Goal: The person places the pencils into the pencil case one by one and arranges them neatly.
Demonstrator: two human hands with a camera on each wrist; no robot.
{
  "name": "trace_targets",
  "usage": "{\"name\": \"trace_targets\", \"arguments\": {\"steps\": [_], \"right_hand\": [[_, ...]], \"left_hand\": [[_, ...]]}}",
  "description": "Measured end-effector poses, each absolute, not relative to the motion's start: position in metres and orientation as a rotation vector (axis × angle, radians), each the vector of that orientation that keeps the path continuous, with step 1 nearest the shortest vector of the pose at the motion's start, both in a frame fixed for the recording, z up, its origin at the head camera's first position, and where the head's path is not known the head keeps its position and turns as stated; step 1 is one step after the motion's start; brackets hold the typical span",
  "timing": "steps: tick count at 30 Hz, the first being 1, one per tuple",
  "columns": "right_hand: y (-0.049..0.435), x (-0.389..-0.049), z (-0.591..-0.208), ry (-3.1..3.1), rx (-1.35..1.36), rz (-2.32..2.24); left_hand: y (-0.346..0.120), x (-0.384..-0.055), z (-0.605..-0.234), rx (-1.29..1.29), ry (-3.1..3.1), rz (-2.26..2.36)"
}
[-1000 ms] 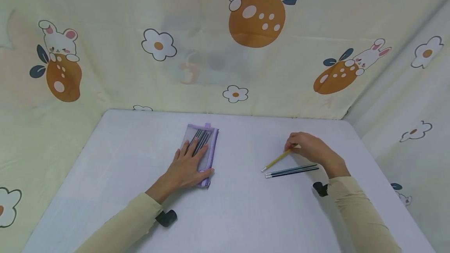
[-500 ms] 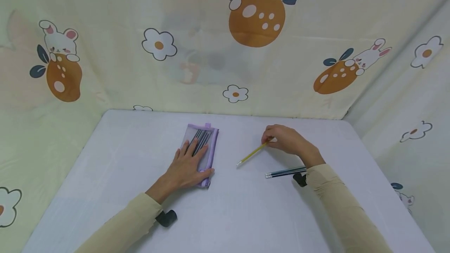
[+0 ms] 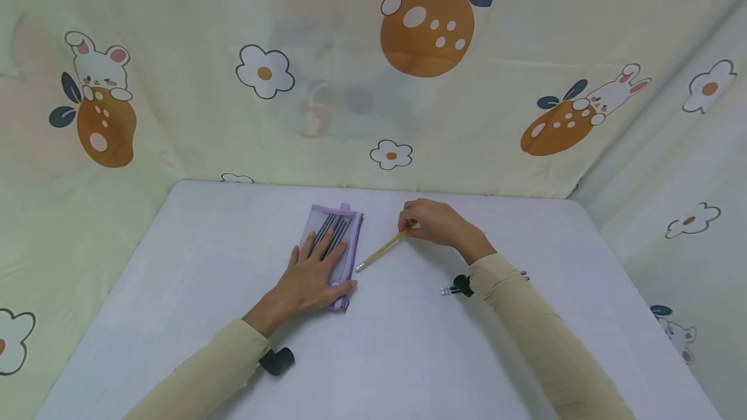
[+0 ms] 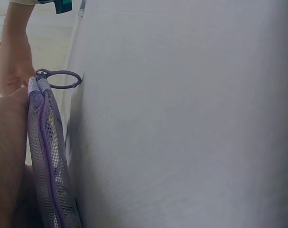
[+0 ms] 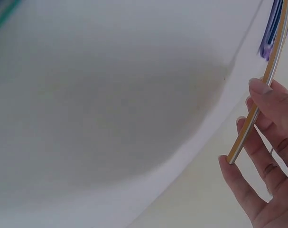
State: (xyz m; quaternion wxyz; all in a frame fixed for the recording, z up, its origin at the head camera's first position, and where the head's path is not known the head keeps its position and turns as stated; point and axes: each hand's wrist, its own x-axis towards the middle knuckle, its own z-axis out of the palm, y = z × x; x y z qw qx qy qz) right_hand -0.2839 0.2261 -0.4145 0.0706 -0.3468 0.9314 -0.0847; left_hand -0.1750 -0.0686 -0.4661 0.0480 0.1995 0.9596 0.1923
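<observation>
A purple mesh pencil case (image 3: 354, 242) lies on the white table with several dark pencils (image 3: 334, 229) inside. My left hand (image 3: 306, 280) rests flat on it, fingers spread and the thumb at its right edge. In the left wrist view, the case's zipper (image 4: 48, 156) runs along its side, with a dark ring (image 4: 65, 79) at the end. My right hand (image 3: 434, 222) pinches a yellow pencil (image 3: 382, 251) between thumb and fingers. Its eraser end points down-left, right beside the case's right edge. In the right wrist view, one fingertip (image 5: 224, 160) meets the pencil's other end.
A few loose dark pencils (image 3: 448, 290) lie on the table, mostly hidden under my right forearm. Black wrist devices hang below the left sleeve (image 3: 201, 368) and the right sleeve (image 3: 537, 323). A patterned curtain (image 3: 327, 161) stands behind the table's far edge.
My right hand has carried the yellow pencil leftward, from above the loose pencils to the case's right side. The forearm now covers most of those pencils. My left hand has stayed put.
</observation>
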Motion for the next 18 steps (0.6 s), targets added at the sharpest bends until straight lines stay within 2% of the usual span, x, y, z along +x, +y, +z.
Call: {"name": "trace_targets", "arguments": {"steps": [18], "right_hand": [[0.198, -0.295, -0.415, 2.747, -1.138, -0.267]], "left_hand": [[-0.069, -0.176, -0.465, 0.588, 2.907, 0.598]]}}
